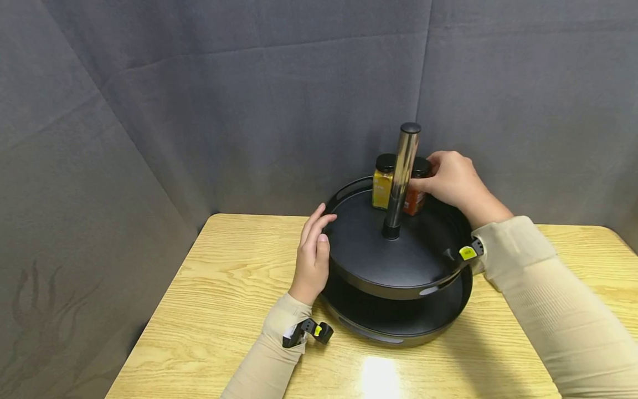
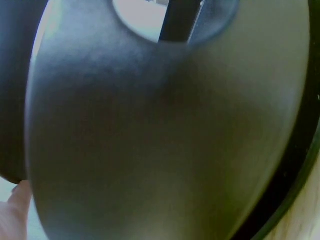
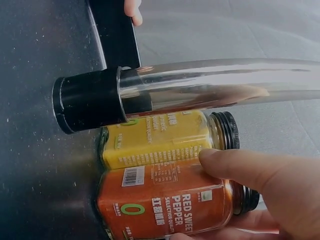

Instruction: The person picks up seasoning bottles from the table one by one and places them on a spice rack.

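Note:
A black two-tier round tray stand has an upper tray (image 1: pixel 369 255) and a lower tray (image 1: pixel 399 324), with a shiny post (image 1: pixel 402 166) rising from the middle. Behind the post, on the upper tray, stand a yellow turmeric powder jar (image 3: pixel 160 135) and a red sweet pepper jar (image 3: pixel 165 200), side by side, both with black lids. My right hand (image 1: pixel 456 180) grips the red jar near its lid, thumb on the near side. On the left, my left hand (image 1: pixel 314 257) touches the upper tray's rim, its fingers loosely extended along the edge.
The stand rests on a light wood-grain table (image 1: pixel 234 282), near its back edge. A grey cloth backdrop (image 1: pixel 299 111) hangs close behind and along the left side. Oval handle slots (image 1: pixel 433 290) are cut in the tray walls.

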Available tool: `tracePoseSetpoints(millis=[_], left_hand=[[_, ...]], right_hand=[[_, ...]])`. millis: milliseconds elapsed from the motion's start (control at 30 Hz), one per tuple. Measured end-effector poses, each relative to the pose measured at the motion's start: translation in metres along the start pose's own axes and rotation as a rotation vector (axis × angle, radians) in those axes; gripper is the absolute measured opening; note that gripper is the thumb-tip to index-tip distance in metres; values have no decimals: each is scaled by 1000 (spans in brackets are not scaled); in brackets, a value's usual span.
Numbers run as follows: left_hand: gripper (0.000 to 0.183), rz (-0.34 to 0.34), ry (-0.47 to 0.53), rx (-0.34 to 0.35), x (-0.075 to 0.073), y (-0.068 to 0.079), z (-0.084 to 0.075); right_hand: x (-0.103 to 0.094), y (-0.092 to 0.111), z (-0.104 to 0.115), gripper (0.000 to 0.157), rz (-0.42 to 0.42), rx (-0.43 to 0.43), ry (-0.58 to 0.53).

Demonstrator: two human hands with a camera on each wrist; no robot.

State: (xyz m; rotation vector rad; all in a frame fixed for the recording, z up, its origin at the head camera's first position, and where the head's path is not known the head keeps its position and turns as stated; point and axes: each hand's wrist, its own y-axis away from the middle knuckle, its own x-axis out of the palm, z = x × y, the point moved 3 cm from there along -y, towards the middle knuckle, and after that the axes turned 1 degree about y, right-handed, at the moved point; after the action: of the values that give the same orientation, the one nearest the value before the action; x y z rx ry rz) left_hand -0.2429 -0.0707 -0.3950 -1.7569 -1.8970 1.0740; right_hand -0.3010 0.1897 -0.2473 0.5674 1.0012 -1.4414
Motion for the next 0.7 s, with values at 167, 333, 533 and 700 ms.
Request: tracePoseSetpoints(millis=[167,333,533,700], left_hand=[[43,4,-7,-14,0,1,0],[44,-1,-9,-6,-1,0,-1],[48,1,-13,-17,-3,0,0],[45,2,-10,-17,-3,0,0]], right_hand=[[2,-1,-1,44,47,5,2],[2,-2,1,43,63,4,11],[4,-2,2,46,77,16,12],[5,-2,1,49,95,26,10]])
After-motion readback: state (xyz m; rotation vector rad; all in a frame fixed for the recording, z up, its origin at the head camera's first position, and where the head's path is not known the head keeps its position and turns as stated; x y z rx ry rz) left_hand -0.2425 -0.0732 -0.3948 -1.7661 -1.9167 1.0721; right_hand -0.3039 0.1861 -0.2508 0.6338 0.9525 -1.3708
